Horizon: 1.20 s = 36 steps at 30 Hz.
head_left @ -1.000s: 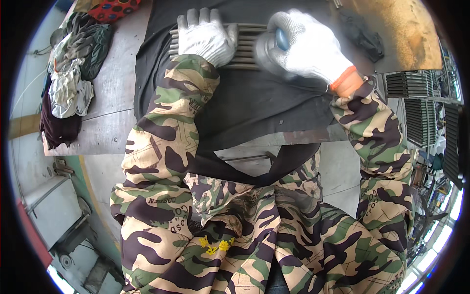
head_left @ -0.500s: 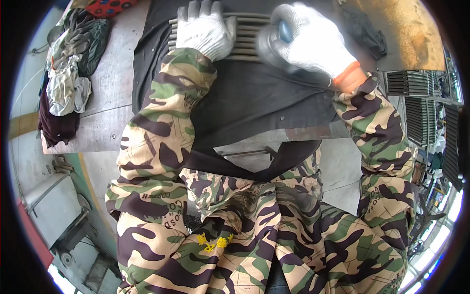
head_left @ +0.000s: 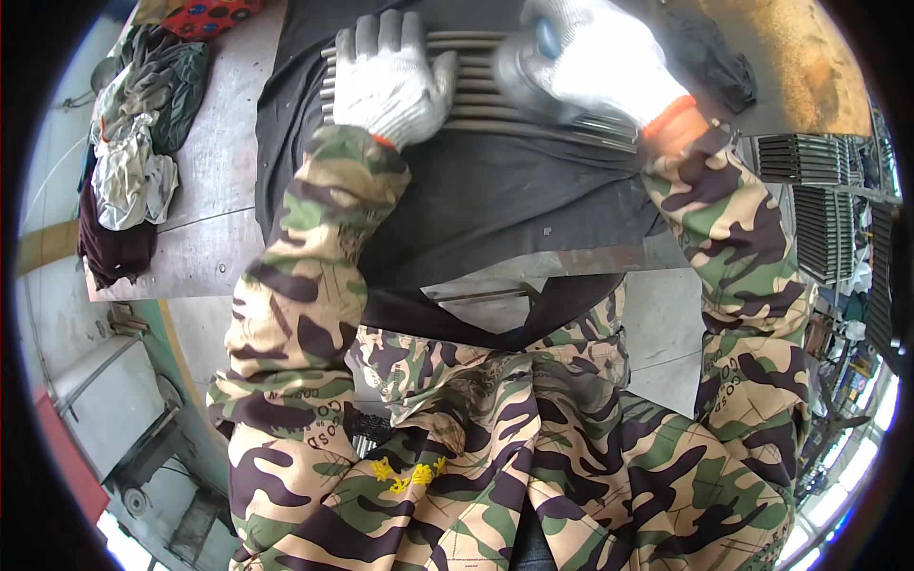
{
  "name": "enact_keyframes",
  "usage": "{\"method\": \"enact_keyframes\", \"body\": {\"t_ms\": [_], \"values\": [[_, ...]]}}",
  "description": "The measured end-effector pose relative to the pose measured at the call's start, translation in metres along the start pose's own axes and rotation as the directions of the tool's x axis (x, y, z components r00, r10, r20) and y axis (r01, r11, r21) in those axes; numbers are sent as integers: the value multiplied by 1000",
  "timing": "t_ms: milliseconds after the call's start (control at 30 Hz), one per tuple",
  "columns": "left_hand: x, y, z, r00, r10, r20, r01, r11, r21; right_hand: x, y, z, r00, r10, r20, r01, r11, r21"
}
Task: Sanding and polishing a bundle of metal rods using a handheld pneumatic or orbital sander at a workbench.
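Note:
My left hand [head_left: 390, 90], in a white knit glove with greyish fingertips, lies flat with fingers stretched over the left end of a metal grate [head_left: 476, 99]. The grate is a row of parallel dark bars lying on a black cloth [head_left: 457, 205]. My right hand [head_left: 609, 59], in a white glove with an orange cuff, is wrapped round a round grey tool with a blue knob [head_left: 546, 38]. Motion blurs the tool's round body [head_left: 522, 78], which is over the bars right of my left hand. My right hand hides part of the grate and tool.
Crumpled gloves and rags [head_left: 138, 143] are heaped at the table's left edge. A rusty, brownish board [head_left: 809, 67] is at the far right, beside a dark crumpled cloth [head_left: 714, 67]. Stacked slatted metal grates [head_left: 824, 228] stand beyond the table's right side.
My left hand has shifted slightly left and nearer to me, still flat on the bars. The tool has moved slightly, and the grate's near right end now shows below my right hand.

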State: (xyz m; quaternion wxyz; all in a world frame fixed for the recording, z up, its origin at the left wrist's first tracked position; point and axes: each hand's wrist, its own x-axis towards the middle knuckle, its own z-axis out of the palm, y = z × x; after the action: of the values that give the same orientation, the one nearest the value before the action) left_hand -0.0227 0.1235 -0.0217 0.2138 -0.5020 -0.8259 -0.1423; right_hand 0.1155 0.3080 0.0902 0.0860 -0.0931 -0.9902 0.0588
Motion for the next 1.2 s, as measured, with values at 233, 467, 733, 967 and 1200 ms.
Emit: {"method": "enact_keyframes", "body": {"t_ms": [233, 467, 733, 967, 1200], "values": [[-4, -12, -10, 999, -45, -25, 47, 997, 54, -8, -10, 4, 980, -135, -146, 143, 989, 44], [-12, -10, -3, 999, -30, -43, 29, 1000, -12, -16, -7, 4, 987, -140, -82, 141, 990, 10], [-9, -12, -6, 1000, -18, 10, 18, 1000, -5, -17, -6, 3, 991, -90, -104, 94, 995, 35], [-13, -6, -8, 1000, 10, -7, -10, 1000, 24, -5, 0, -3, 993, -112, 30, 111, 994, 12], [-19, -2, -12, 1000, -13, -21, 14, 998, 60, 2, -6, -2, 999, -23, 43, 23, 1000, -13]]}}
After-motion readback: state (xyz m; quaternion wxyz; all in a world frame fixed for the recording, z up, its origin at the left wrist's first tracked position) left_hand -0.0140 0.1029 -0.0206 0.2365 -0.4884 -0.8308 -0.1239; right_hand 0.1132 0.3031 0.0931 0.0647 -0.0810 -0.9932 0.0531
